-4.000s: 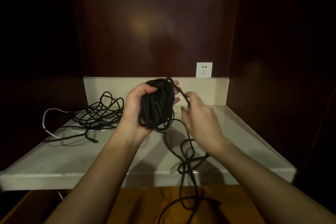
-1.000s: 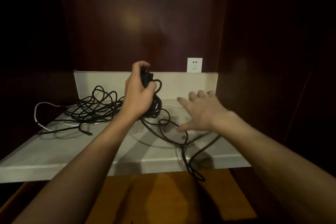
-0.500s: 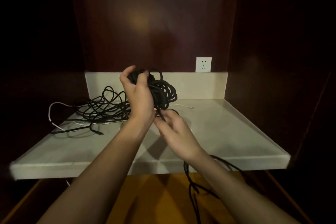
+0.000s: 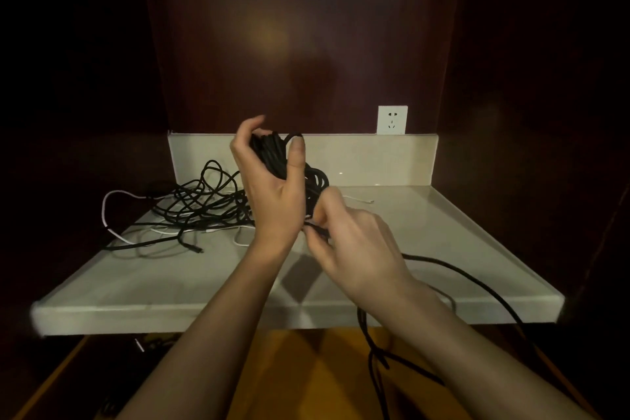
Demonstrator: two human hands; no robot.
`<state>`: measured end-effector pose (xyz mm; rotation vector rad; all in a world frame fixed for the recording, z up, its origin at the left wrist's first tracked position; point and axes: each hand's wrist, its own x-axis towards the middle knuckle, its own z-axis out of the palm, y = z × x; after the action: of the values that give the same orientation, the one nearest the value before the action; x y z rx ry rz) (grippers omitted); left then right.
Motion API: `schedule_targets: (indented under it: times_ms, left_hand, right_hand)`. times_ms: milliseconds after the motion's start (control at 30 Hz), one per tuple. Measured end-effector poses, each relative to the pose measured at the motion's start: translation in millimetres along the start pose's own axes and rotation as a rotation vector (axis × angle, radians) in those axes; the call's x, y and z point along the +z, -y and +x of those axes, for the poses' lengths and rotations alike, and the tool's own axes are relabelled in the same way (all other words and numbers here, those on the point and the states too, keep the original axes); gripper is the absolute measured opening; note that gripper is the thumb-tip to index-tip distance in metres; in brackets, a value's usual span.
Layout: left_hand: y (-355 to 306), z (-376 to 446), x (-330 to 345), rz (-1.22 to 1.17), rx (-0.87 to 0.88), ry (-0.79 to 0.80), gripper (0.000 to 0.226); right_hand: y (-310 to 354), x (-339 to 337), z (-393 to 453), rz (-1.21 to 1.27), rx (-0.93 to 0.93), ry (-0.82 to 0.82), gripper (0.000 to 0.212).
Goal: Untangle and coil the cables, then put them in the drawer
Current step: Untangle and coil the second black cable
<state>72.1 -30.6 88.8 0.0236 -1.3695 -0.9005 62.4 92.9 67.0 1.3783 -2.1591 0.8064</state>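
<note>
My left hand [image 4: 272, 194] is raised over the stone counter [image 4: 426, 249] and grips a bundle of coiled black cable [image 4: 272, 155]. Its thumb presses across the loops. Just below and to the right, my right hand [image 4: 354, 245] pinches the loose strand of the same black cable [image 4: 477, 278]. That strand runs past my right wrist, over the counter's front edge and down out of view. A tangle of black cables [image 4: 197, 204] mixed with a white cable [image 4: 112, 211] lies on the counter at the left.
A white wall socket [image 4: 392, 119] sits above the counter's low back rim. Dark wood panels close in the alcove at the back and both sides. Below the counter's front edge is an orange-brown wooden surface [image 4: 306, 368].
One second ago my right hand lay flat and open on the counter; now it pinches the loose strand under the coil. My left hand has kept the coil and its fingers have loosened at the top.
</note>
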Motion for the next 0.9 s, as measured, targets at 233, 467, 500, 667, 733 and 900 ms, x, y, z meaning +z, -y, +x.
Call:
schedule_targets:
  times_ms: [233,467,500,667,733,900]
  left_hand:
    - [-19,5,0,-0.223,-0.209,-0.152,0.036]
    - [-6,-3,-7,-0.45,-0.585,-0.166,0.036]
    - [-6,-4,-8,-0.465,-0.599,-0.18,0.034]
    - [-4,-8,-9,-0.527,-0.603,-0.162,0.029]
    - [-3,-8,-9,-0.529,-0.607,-0.136,0.027]
    - [-1,-2,-14,-0.484,-0.604,-0.007,0.043]
  right_hand:
    - [-3,-6,23,1.185,0.755,0.185,0.062]
    - [2,-7,36,1.201,0.705,0.318,0.059]
    - [2,-4,37,1.245,0.702,0.341,0.055]
    - [-1,1,39,1.407,0.722,0.474,0.039]
    - [-4,3,40,1.389,0.708,0.47,0.037]
    - [-11,7,40,1.361,0.632,0.361,0.025]
